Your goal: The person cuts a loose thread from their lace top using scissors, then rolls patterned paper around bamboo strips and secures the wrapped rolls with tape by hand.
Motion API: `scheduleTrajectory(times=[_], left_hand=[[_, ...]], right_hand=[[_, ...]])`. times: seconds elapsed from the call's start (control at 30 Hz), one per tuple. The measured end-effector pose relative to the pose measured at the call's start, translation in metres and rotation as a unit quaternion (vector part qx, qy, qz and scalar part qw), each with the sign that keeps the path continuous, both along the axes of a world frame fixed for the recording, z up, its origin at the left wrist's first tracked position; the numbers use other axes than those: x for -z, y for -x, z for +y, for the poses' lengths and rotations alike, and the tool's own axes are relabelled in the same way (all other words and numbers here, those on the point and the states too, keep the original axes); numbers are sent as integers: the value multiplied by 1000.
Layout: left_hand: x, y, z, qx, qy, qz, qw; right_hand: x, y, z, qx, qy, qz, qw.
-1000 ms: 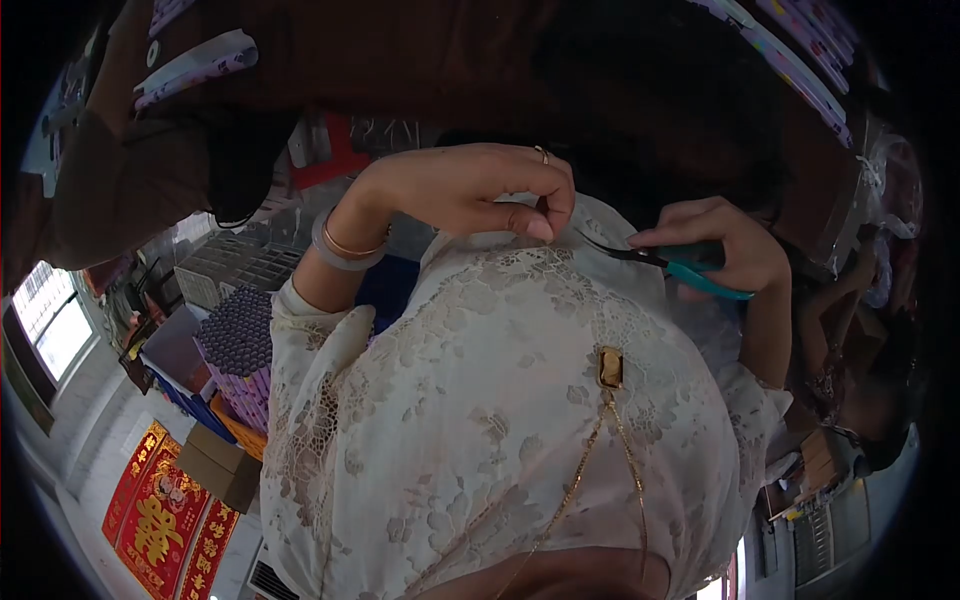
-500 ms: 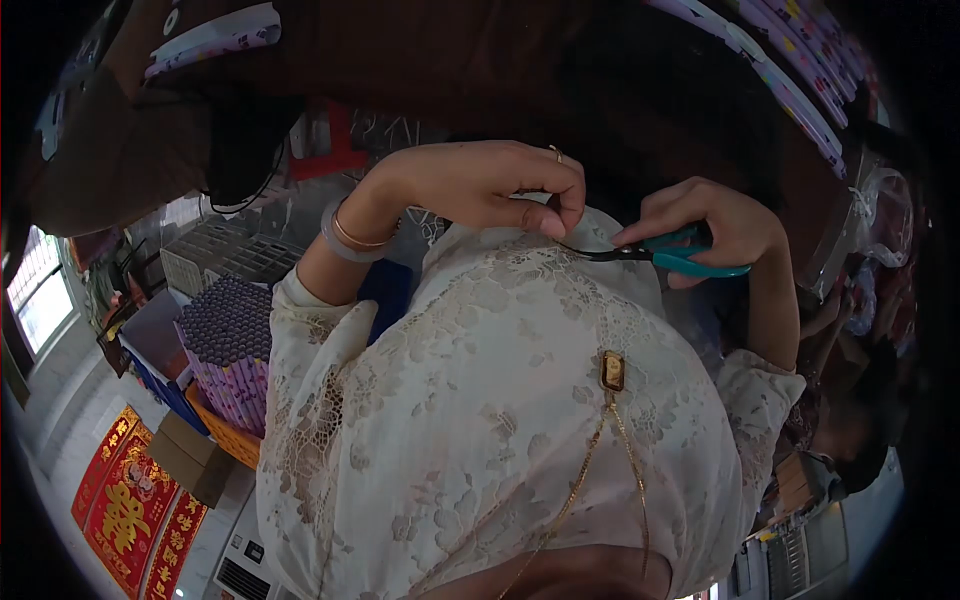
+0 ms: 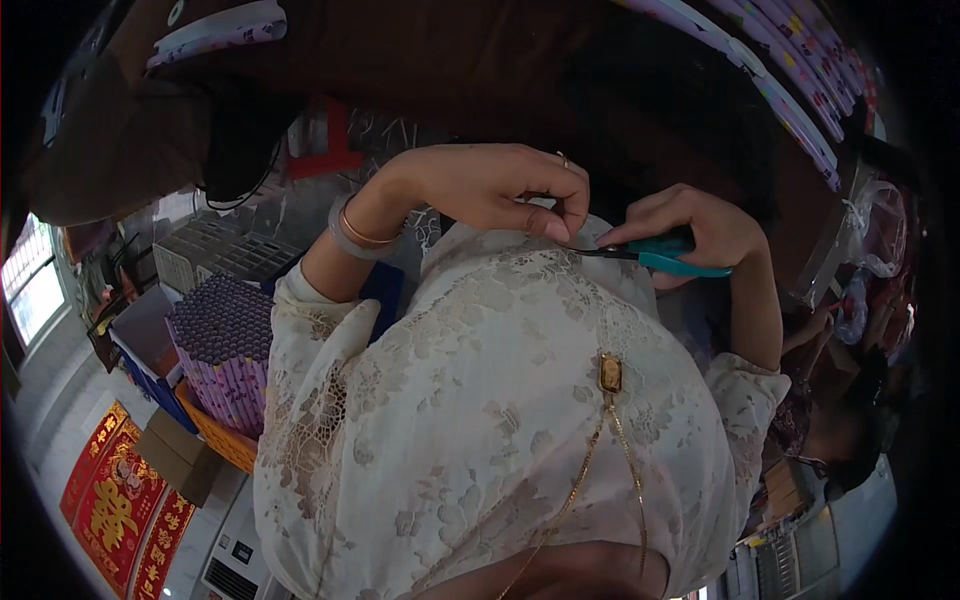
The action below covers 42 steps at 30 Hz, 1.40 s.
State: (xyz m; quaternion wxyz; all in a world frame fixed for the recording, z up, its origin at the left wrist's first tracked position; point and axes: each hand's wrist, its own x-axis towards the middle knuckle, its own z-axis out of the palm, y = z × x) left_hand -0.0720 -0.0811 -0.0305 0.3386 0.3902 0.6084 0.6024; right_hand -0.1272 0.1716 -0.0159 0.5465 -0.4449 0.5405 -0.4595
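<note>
My left hand [image 3: 510, 190], with a ring and bracelets, is closed in a pinch just above the white lace top. What its fingertips hold, if anything, is too small to make out. In my right hand [image 3: 700, 225] are needle-nose pliers [image 3: 685, 262] with teal handles and thin dark jaws. Their tip points left and lies right by my left fingertips, in front of my belly. The handles look nearly closed. Whether the jaws grip anything cannot be seen.
A brown table [image 3: 430, 60] spans the top, with purple patterned tubes [image 3: 790, 70] at its right. Left are a bundle of purple tubes [image 3: 220, 345] in an orange crate [image 3: 215, 430], a grey crate [image 3: 215, 250] and a cardboard box [image 3: 178, 450]. Another person sits at right.
My right hand and the pliers have shifted slightly left, and the teal handles have come closer together. My left hand keeps its pinch, almost in place. The view has shifted slightly.
</note>
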Motion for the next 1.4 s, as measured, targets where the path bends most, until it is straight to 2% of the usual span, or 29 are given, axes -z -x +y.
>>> scheduleTrajectory(times=[0.63, 0.73, 0.8, 0.83, 0.9, 0.93, 1.0, 1.07, 1.13, 1.17, 1.2, 1.23, 1.3, 1.37, 1.4], left_hand=[[1, 1, 0, 5, 11, -26, 1000], [5, 2, -1, -10, 15, -10, 1000], [6, 1, -7, -80, 36, 17, 996], [7, 0, -12, -80, 36, 17, 996], [11, -3, -25, -164, 9, -49, 985], [14, -4, -33, -168, -5, -44, 985], [22, -13, -49, -178, -16, -67, 982], [27, -24, -65, -189, -26, -89, 978], [31, -34, -77, -254, 255, -87, 929], [40, -40, -79, -250, 256, -87, 930], [48, -44, -77, -268, 429, 62, 861], [54, -46, -76, -270, 574, 211, 743], [57, -51, -70, -301, 554, 183, 754], [53, -50, -59, -328, 534, 154, 764], [47, -47, -52, -320, 510, 70, 795]], right_hand=[[6, -6, 0, 13, 5, 38, 999], [5, -5, 1, 43, 37, 53, 997], [5, 1, 9, 76, 36, 61, 995], [7, 3, 15, 76, 36, 61, 995], [13, 5, 31, 159, 52, 30, 985], [15, 4, 39, 160, 51, 29, 985], [19, 1, 58, 283, 121, -12, 951], [21, -5, 84, 318, 132, -39, 938], [25, -16, 102, 354, 143, -67, 922], [27, -23, 108, 400, 163, -53, 900], [28, -29, 109, 444, 182, -38, 876], [28, -35, 111, 448, 181, -38, 875], [26, -47, 110, 542, 126, -45, 830], [21, -62, 100, 585, 91, -28, 806], [19, -69, 97, 619, 57, -13, 783]])
